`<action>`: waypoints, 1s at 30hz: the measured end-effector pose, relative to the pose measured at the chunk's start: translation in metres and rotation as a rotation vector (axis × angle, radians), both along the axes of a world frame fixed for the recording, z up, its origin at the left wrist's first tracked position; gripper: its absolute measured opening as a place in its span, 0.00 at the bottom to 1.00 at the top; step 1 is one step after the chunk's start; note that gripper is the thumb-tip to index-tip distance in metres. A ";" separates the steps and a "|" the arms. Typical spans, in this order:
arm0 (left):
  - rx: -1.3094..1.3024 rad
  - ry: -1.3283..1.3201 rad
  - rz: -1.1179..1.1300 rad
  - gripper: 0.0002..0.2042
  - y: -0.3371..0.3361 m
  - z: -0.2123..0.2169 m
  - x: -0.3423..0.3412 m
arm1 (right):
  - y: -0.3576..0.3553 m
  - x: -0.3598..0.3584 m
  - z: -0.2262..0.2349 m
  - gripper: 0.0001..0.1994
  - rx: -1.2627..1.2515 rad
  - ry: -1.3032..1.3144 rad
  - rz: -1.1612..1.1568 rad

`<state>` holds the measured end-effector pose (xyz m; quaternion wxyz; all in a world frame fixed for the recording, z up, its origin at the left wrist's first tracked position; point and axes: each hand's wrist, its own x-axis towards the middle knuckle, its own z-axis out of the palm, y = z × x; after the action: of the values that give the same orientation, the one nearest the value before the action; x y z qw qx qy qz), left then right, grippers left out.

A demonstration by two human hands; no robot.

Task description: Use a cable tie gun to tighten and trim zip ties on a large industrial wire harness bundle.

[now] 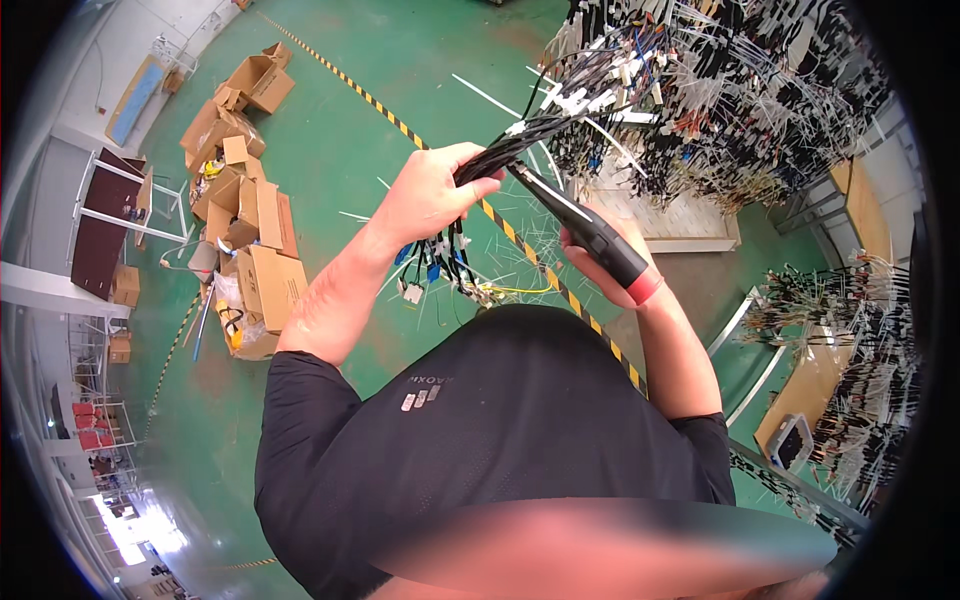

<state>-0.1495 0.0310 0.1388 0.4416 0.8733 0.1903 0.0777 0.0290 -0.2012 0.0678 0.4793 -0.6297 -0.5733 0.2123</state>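
Observation:
My left hand (432, 195) is closed around a bundle of black cables (540, 128). From there the bundle runs up and right toward a large mass of hanging wires. Below the same hand dangle loose cable ends with white and blue connectors (433, 271). In my right hand (612, 262) is a black handheld tool (590, 232) with a tapered nose and a red rear end. Its tip points up and left, at the bundle just beside my left fingers; whether it touches the cables I cannot tell. Most of my right fingers are hidden behind the tool.
Dense wire harnesses (690, 90) hang over a pale board (675, 210) at the far right, with more harnesses (860, 370) lower right. Open cardboard boxes (275, 285) line the left. Black-and-yellow tape (400, 122) crosses the green floor (350, 60).

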 end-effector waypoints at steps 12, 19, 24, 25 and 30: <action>-0.233 -0.167 0.034 0.11 0.000 -0.008 0.002 | 0.000 -0.003 -0.009 0.13 -0.072 -0.109 -0.075; -0.031 -0.163 0.032 0.10 -0.001 -0.013 -0.001 | -0.009 -0.016 -0.005 0.12 -0.156 0.004 -0.138; -0.209 -0.186 0.044 0.13 -0.004 -0.004 0.002 | -0.006 -0.006 -0.018 0.16 -0.026 -0.156 -0.110; -0.259 -0.185 0.044 0.14 0.000 -0.004 0.003 | -0.004 -0.005 -0.019 0.18 0.162 -0.357 -0.094; -0.206 -0.161 0.069 0.21 -0.002 0.003 0.006 | -0.006 -0.003 -0.036 0.22 0.282 -0.298 -0.172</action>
<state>-0.1433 0.0286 0.1417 0.5398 0.8072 0.1913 0.1429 0.0263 -0.2071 0.0319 0.4891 -0.6274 -0.6058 -0.0072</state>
